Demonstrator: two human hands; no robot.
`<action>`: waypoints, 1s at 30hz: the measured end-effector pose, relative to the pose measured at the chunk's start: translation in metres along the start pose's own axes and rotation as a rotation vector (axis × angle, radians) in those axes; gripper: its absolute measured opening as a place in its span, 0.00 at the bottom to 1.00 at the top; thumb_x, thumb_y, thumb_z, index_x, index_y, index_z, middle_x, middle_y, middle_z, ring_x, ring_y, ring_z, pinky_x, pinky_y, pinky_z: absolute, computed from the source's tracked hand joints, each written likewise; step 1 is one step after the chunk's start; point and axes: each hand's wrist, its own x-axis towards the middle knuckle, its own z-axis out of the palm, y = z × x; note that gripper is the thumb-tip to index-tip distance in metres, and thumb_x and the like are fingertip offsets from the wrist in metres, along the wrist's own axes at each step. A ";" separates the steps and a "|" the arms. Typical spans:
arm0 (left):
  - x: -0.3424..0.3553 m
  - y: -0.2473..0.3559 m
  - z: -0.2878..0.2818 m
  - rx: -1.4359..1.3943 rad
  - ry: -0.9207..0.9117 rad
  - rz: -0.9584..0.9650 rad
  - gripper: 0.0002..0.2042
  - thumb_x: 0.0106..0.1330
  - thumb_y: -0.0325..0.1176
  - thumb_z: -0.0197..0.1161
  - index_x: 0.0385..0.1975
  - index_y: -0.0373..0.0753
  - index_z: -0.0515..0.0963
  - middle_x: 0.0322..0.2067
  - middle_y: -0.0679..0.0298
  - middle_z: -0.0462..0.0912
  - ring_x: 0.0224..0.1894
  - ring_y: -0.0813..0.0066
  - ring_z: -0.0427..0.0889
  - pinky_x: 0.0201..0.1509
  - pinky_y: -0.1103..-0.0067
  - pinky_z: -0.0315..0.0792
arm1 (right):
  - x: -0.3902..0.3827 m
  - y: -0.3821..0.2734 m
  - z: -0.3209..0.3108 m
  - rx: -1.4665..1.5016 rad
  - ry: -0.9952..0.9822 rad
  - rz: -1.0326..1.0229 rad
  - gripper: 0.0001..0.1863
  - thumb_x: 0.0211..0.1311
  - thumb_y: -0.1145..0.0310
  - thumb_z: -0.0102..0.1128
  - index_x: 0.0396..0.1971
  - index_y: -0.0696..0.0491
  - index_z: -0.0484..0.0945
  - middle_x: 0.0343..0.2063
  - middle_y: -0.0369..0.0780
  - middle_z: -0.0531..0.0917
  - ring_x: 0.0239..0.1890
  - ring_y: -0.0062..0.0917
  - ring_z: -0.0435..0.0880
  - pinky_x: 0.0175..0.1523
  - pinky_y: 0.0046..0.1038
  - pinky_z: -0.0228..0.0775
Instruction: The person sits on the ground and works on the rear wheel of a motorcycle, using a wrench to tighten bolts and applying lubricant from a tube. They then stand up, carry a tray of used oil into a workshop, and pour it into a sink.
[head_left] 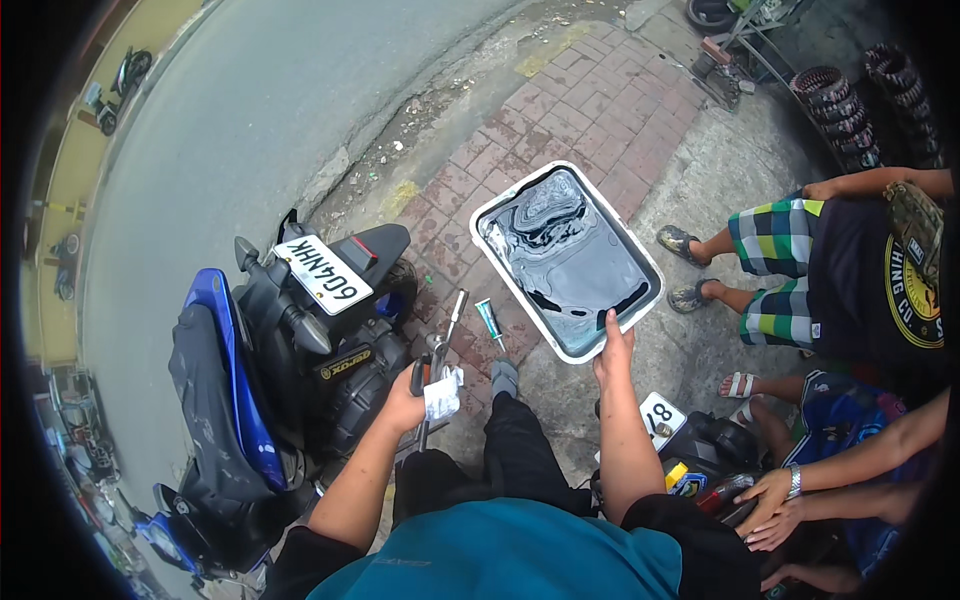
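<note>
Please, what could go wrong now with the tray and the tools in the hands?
The right hand holds the white tray by one edge only; the dark liquid could tip out, perhaps toward the sandalled feet close by. The left hand grips tools and a rag together; one could slip.

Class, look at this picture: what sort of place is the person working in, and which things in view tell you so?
Probably a roadside motorcycle repair spot. A blue motorcycle is parked on the brick pavement beside the road, tyres are stacked nearby, and the right hand holds a tray of dark liquid.
</note>
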 end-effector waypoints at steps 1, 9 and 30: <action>-0.001 0.026 0.002 -0.004 0.000 0.041 0.13 0.64 0.28 0.73 0.46 0.34 0.79 0.36 0.64 0.87 0.37 0.76 0.86 0.40 0.75 0.83 | -0.001 -0.023 0.013 -0.001 -0.017 -0.006 0.35 0.73 0.66 0.65 0.73 0.55 0.60 0.68 0.44 0.72 0.68 0.38 0.72 0.72 0.42 0.65; -0.011 0.190 -0.002 -0.070 0.213 0.378 0.11 0.71 0.30 0.67 0.47 0.36 0.76 0.36 0.62 0.84 0.35 0.74 0.85 0.38 0.74 0.81 | 0.030 -0.137 0.097 -0.028 -0.106 -0.063 0.32 0.74 0.66 0.63 0.72 0.56 0.62 0.66 0.42 0.73 0.67 0.35 0.74 0.71 0.40 0.67; 0.154 0.350 -0.177 -0.538 0.677 0.495 0.12 0.71 0.31 0.66 0.51 0.38 0.74 0.35 0.64 0.83 0.31 0.73 0.84 0.31 0.75 0.79 | 0.236 -0.205 0.504 -0.132 -0.427 0.075 0.39 0.71 0.63 0.67 0.74 0.55 0.57 0.69 0.45 0.69 0.68 0.38 0.71 0.71 0.44 0.65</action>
